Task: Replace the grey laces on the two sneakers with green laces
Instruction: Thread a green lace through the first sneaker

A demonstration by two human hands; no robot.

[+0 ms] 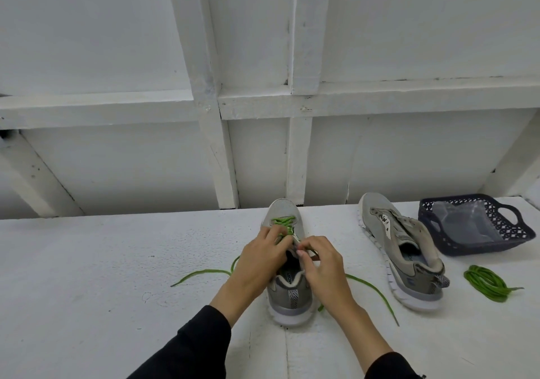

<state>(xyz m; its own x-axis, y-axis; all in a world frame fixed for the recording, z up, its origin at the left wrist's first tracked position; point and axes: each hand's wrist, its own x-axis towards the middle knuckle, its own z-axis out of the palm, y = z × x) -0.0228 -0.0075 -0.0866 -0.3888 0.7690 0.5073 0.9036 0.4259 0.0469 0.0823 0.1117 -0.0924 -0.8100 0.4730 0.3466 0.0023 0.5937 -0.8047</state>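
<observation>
A grey sneaker (287, 297) stands in front of me, toe pointing away, with a green lace (283, 222) threaded through its front eyelets. My left hand (260, 259) pinches the lace at the left side of the tongue. On the right side, my right hand (320, 261) pinches the lace over the shoe's opening. Both loose lace ends trail onto the white table (117, 261), one to the left and one to the right. A second grey sneaker (400, 250) with no lace lies to the right. A coiled green lace (486, 283) rests beyond it.
A dark blue perforated basket (512, 237) lined with clear plastic stands at the far right, behind the coiled lace. A white panelled wall rises along the table's far edge.
</observation>
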